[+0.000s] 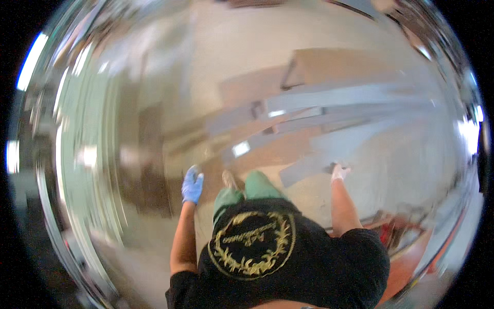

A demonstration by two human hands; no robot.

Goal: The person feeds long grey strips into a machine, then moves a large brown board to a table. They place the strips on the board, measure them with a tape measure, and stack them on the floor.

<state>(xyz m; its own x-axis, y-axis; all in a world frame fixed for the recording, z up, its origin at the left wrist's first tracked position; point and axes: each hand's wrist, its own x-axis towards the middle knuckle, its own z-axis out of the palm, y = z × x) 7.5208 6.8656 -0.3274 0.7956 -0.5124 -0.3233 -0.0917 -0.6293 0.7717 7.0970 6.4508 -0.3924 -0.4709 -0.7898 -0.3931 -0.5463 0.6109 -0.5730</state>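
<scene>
My left hand (192,186), in a blue glove, hangs beside my left leg. Its fingers stretch forward with the thumb a little apart, and nothing shows in it. Out to the right is my right hand (339,172), in a whitish glove, with the thumb standing out. A small dark patch shows at its fingers; blur hides whether it is something held or part of the glove. Just left of that hand, a grey-blue flat piece (301,169) lies low down; I cannot tell whether they touch.
Ahead lie long grey-blue strips (339,98) and brown flat sheets (345,67), some overlapping. Pale green upright bars or panels (90,144) run along the left. A reddish-orange object (411,262) stands close by at the lower right. Motion smears most of the surroundings.
</scene>
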